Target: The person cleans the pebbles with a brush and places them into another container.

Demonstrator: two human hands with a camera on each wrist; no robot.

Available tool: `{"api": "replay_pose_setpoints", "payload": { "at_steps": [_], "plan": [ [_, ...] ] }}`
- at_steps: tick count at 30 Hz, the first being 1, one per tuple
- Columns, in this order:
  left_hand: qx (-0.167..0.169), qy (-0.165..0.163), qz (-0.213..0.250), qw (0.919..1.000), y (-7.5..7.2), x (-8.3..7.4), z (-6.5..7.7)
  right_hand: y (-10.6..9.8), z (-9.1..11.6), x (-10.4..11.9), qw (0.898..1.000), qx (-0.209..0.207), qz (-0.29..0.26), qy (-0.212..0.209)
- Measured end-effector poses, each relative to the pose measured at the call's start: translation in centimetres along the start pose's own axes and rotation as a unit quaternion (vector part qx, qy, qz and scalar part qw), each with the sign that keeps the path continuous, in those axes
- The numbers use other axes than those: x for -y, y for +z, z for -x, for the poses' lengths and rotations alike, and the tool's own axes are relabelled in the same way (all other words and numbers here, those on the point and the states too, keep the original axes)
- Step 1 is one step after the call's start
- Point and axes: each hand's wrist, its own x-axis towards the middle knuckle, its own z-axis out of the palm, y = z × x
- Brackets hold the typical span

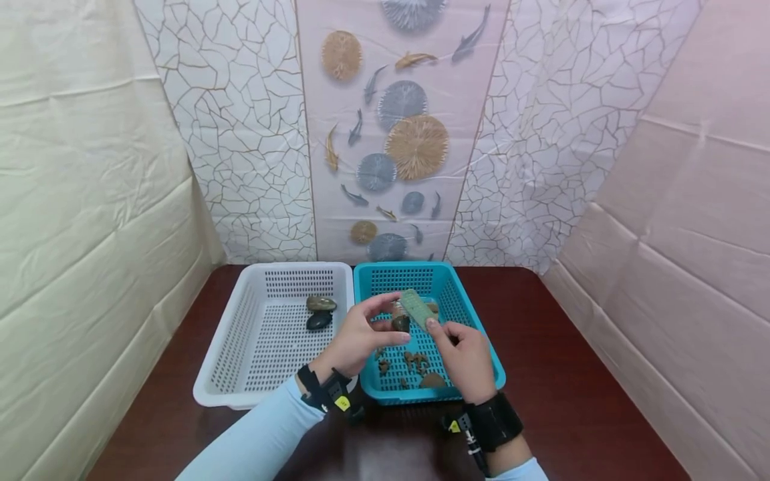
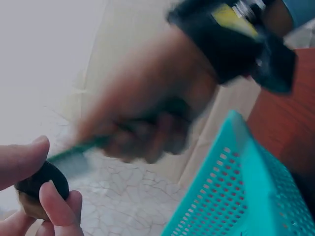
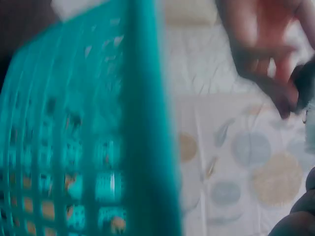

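Head view: both hands above teal basket (image 1: 481, 334). Left hand (image 1: 355, 341) pinches dark stone (image 1: 400, 323) between thumb and fingers. Right hand (image 1: 466, 357) grips green brush (image 1: 417, 308), fingers curled round its lower end, brush head against stone. Small brown stones (image 1: 415, 364) lie on teal basket floor. White basket (image 1: 222, 361) just beside, touching on left, holds two dark stones (image 1: 319, 312). Both baskets on dark red surface (image 1: 571, 401). Wrist views blurred.
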Motion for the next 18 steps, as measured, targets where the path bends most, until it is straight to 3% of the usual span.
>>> {"api": "replay_pose_setpoints", "payload": {
  "at_steps": [5,7,11,13,18],
  "plan": [
    [-0.017,-0.015,-0.016,0.9996,-0.2,0.6,-0.1,-0.5,-0.3,-0.1,0.999,-0.02,0.048,0.004],
    [-0.016,-0.017,-0.014,0.9996,-0.3,0.8,-0.1,-0.5,-0.2,0.2,0.999,-0.023,0.038,-0.003],
    [0.007,-0.014,-0.005,0.9999,-0.2,1.0,-0.1,-0.3,-0.2,0.4,1.0,0.011,-0.001,0.001],
    [0.016,-0.009,0.0,0.9998,-0.2,0.9,0.0,-0.3,-0.3,0.1,1.0,0.014,0.009,0.011],
    [0.007,0.009,-0.012,0.9999,-0.1,0.2,0.3,-0.9,-0.4,-0.8,0.997,-0.037,0.061,0.03]
  ]
}}
